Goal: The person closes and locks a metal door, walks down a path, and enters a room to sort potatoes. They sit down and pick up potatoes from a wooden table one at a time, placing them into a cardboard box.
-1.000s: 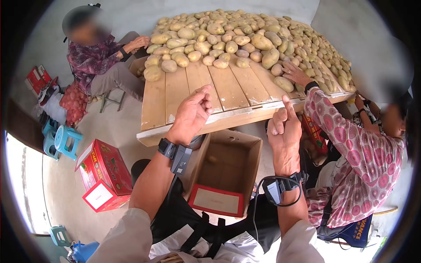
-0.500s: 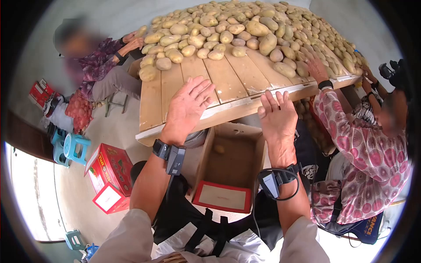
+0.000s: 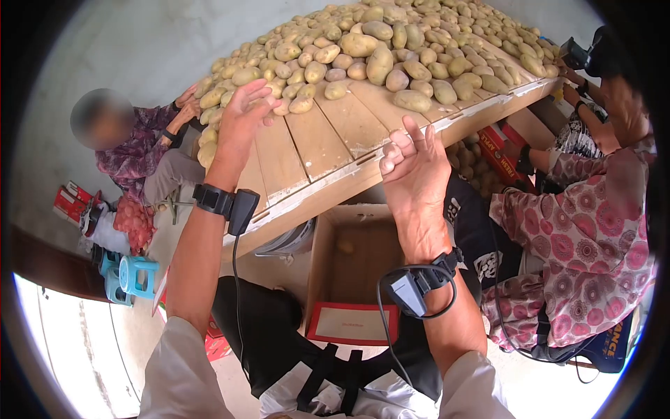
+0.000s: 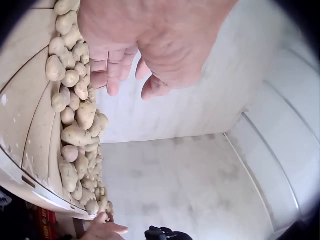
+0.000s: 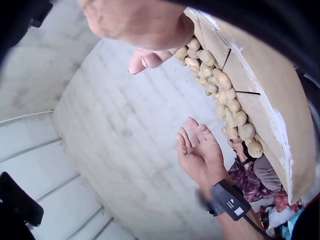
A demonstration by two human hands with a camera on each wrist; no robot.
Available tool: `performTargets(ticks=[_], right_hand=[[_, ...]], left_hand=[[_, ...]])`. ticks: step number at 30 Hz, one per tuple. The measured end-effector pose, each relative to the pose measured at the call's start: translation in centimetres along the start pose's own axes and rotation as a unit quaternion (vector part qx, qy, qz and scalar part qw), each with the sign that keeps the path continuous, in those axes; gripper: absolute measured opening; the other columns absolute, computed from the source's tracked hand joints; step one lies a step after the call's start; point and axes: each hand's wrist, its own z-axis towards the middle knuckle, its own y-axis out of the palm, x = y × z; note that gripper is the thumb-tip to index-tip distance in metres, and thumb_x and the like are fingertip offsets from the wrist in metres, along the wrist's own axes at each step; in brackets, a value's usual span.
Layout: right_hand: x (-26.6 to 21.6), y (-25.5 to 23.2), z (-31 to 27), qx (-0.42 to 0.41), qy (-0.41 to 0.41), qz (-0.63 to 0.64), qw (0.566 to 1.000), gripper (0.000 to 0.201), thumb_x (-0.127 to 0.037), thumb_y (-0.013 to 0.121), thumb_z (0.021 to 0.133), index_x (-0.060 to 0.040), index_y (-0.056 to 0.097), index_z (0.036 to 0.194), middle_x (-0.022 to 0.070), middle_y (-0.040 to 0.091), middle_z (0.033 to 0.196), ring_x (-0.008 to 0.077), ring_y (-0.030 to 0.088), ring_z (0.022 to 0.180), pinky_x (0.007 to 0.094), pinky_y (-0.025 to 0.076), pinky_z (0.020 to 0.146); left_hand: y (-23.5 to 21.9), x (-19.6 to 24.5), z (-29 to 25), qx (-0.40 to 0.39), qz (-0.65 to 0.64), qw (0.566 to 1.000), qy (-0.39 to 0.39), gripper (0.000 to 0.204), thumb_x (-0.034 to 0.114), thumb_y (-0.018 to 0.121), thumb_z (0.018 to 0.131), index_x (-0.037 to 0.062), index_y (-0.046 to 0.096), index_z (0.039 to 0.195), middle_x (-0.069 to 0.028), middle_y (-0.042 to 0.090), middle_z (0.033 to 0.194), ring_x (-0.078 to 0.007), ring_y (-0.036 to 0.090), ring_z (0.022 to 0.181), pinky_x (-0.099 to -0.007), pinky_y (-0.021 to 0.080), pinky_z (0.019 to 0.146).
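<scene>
My left hand [image 3: 241, 129] is raised over the left part of the plank table [image 3: 317, 146], overlapping the nearest potatoes [image 3: 300, 105] in the head view. Its fingers are loosely bent and nothing lies in them; the left wrist view shows the same hand [image 4: 145, 45] with the potato heap beside it. Above the table's front edge hovers my right hand [image 3: 417, 174], palm turned inward and fingers slightly bent, also holding nothing. In the right wrist view my left hand [image 5: 202, 157] shows its palm, bare of any object. A large heap of potatoes covers the table's far side.
Below the table edge, between my knees, stands an open cardboard box [image 3: 356, 272] with one potato inside. A person in a purple top [image 3: 132, 150] sits at the left. At the right sits a person in a patterned shirt [image 3: 579, 244]. Blue stools [image 3: 139, 276] stand far left.
My left hand has moved left and up toward the potatoes. My right hand, pointing a finger at first, opened and then curled slightly. The person at right has drawn a hand back from the heap.
</scene>
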Motion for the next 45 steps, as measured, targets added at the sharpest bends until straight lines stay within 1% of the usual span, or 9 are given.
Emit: performTargets(ticks=[3, 7, 22, 28, 33, 36, 39, 44, 45], right_hand=[[0.2, -0.5, 0.2, 0.005, 0.019, -0.010, 1.000, 0.036, -0.039, 0.047, 0.107, -0.0064, 0.058, 0.117, 0.0060, 0.066, 0.079, 0.0165, 0.056, 0.066, 0.0299, 0.044, 0.059], [0.4, -0.4, 0.3, 0.004, 0.028, -0.034, 0.999, 0.036, -0.037, 0.049, 0.106, -0.0054, 0.061, 0.117, 0.0055, 0.064, 0.084, 0.0169, 0.052, 0.067, 0.0294, 0.040, 0.059], [0.1, -2.1, 1.4, -0.028, 0.069, -0.007, 0.997, 0.037, -0.040, 0.054, 0.103, -0.0066, 0.062, 0.117, 0.0042, 0.065, 0.089, 0.0183, 0.056, 0.073, 0.0296, 0.043, 0.061], [-2.7, 0.9, 1.5, 0.109, -0.076, 0.017, 0.991, 0.057, -0.048, 0.054, 0.103, -0.0073, 0.041, 0.141, 0.0083, 0.060, 0.110, 0.0206, 0.059, 0.096, 0.0297, 0.046, 0.071], [-2.0, -0.7, 0.6, 0.064, -0.003, -0.046, 0.997, 0.031, -0.036, 0.061, 0.102, -0.0107, 0.051, 0.086, 0.0048, 0.057, 0.095, 0.0109, 0.052, 0.067, 0.0243, 0.032, 0.049], [-1.4, -0.7, -0.2, 0.093, 0.047, -0.093, 0.990, 0.025, -0.026, 0.060, 0.100, -0.0153, 0.047, 0.081, -0.0034, 0.047, 0.071, 0.0089, 0.033, 0.051, 0.0250, 0.024, 0.048], [-1.8, -0.5, -0.3, 0.073, 0.031, -0.104, 0.991, 0.044, -0.032, 0.058, 0.100, -0.0207, 0.033, 0.066, -0.0069, 0.024, 0.055, 0.0091, 0.023, 0.047, 0.0278, 0.020, 0.045], [-2.0, 0.5, -0.3, 0.105, 0.008, -0.079, 0.991, 0.055, -0.035, 0.054, 0.103, -0.0204, 0.024, 0.060, -0.0058, 0.021, 0.052, 0.0119, 0.018, 0.045, 0.0306, 0.016, 0.044], [-2.0, 0.5, -0.3, 0.105, 0.003, -0.082, 0.991, 0.055, -0.035, 0.054, 0.103, -0.0202, 0.024, 0.059, -0.0054, 0.020, 0.052, 0.0121, 0.017, 0.045, 0.0308, 0.015, 0.044]], left_hand=[[-0.6, -3.8, 2.6, -0.067, 0.224, 0.971, -0.041, 0.046, 0.015, 0.067, 0.094, 0.0021, 0.054, 0.136, -0.0119, 0.061, 0.132, -0.0226, 0.059, 0.122, -0.0341, 0.050, 0.088], [-1.5, -9.8, 5.0, -0.092, 0.269, 0.955, -0.081, 0.050, 0.015, 0.069, 0.090, 0.0000, 0.055, 0.136, -0.0155, 0.064, 0.129, -0.0252, 0.061, 0.122, -0.0350, 0.050, 0.098], [1.6, -14.9, 12.8, -0.149, 0.543, 0.825, 0.048, 0.064, 0.031, 0.071, 0.089, 0.0049, 0.050, 0.143, -0.0205, 0.051, 0.147, -0.0353, 0.047, 0.137, -0.0427, 0.037, 0.115], [2.7, -14.1, 13.0, -0.154, 0.554, 0.813, 0.089, 0.046, 0.021, 0.072, 0.088, 0.0114, 0.054, 0.129, -0.0210, 0.058, 0.132, -0.0401, 0.053, 0.124, -0.0453, 0.044, 0.103], [2.4, -15.1, 13.1, -0.148, 0.567, 0.802, 0.115, 0.043, 0.018, 0.070, 0.089, 0.0092, 0.053, 0.127, -0.0235, 0.058, 0.129, -0.0416, 0.053, 0.123, -0.0464, 0.044, 0.102], [1.7, -15.7, 13.1, -0.174, 0.552, 0.800, 0.159, 0.042, 0.020, 0.067, 0.091, 0.0067, 0.052, 0.128, -0.0242, 0.057, 0.127, -0.0427, 0.053, 0.121, -0.0470, 0.044, 0.101], [2.6, -13.6, 11.3, -0.230, 0.531, 0.810, 0.095, 0.043, 0.024, 0.064, 0.091, 0.0066, 0.052, 0.128, -0.0236, 0.055, 0.131, -0.0407, 0.054, 0.122, -0.0479, 0.045, 0.101], [2.8, -12.4, 7.1, -0.236, 0.494, 0.830, 0.101, 0.040, 0.021, 0.064, 0.087, 0.0049, 0.053, 0.122, -0.0210, 0.059, 0.121, -0.0379, 0.058, 0.112, -0.0460, 0.047, 0.097], [2.6, -11.4, 6.3, -0.232, 0.422, 0.872, 0.084, 0.036, 0.018, 0.065, 0.087, 0.0047, 0.054, 0.118, -0.0181, 0.061, 0.112, -0.0325, 0.060, 0.106, -0.0424, 0.048, 0.093]])
